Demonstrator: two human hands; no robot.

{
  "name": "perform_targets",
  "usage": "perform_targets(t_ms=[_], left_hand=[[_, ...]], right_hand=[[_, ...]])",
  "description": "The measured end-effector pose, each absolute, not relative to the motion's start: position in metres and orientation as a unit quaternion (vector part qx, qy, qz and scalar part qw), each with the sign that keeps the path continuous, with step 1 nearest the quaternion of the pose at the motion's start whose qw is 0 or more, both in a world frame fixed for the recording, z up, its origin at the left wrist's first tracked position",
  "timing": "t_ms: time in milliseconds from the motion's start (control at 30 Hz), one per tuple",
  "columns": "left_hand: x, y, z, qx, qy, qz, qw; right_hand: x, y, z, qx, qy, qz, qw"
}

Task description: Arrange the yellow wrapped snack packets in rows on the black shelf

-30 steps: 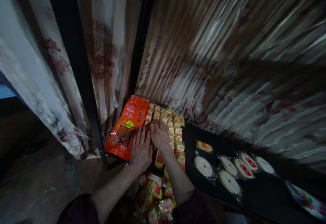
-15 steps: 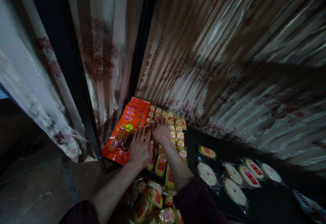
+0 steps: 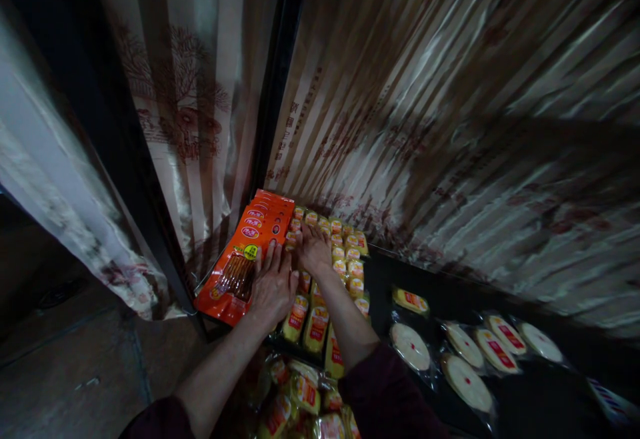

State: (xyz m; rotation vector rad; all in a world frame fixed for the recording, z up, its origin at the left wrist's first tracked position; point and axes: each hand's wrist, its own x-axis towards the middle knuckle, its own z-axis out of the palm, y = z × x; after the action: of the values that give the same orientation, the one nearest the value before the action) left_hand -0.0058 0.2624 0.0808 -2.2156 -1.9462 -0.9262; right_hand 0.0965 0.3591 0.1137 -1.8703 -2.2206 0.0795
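My left hand [image 3: 274, 284] lies flat with its fingers stretched out. Its fingertips touch the right edge of a fanned row of orange snack packets [image 3: 239, 262], whose clear windows show brown sticks. Just to the right, my right hand [image 3: 315, 250] rests over rows of small yellow wrapped cakes [image 3: 316, 327], fingers extended and somewhat apart. Those rows stand close against the orange packets, and my hands and forearms hide part of them. Neither hand appears to grip anything.
More wrapped cakes [image 3: 304, 394] are heaped in front, below the rows. On the black tabletop [image 3: 385, 272] to the right lie a single yellow pack [image 3: 411, 300] and several round pale cakes [image 3: 467, 382] in clear wrap. Pleated printed curtains [image 3: 430, 132] and a dark post [image 3: 277, 72] stand behind.
My left hand has shifted slightly left and forward, farther onto the orange packets' edge. My right hand stays almost in place over the yellow cakes. The camera view has turned a little.
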Motion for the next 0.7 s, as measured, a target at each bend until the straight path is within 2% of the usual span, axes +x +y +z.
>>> perform_targets(t_ms=[133,400,700], left_hand=[[-0.005,0.259,0.085,-0.721,-0.621,-0.307,0.018],[0.012,0.247,0.082,-0.754,-0.576,-0.318,0.007],[0.009,0.249,0.077,-0.757,-0.569,-0.321,0.01]], right_hand=[[0.116,0.356,0.114,-0.669,-0.721,0.012,0.179],[0.125,0.356,0.118,-0.701,-0.704,0.029,0.112],[0.118,0.357,0.117,-0.69,-0.712,0.046,0.12]])
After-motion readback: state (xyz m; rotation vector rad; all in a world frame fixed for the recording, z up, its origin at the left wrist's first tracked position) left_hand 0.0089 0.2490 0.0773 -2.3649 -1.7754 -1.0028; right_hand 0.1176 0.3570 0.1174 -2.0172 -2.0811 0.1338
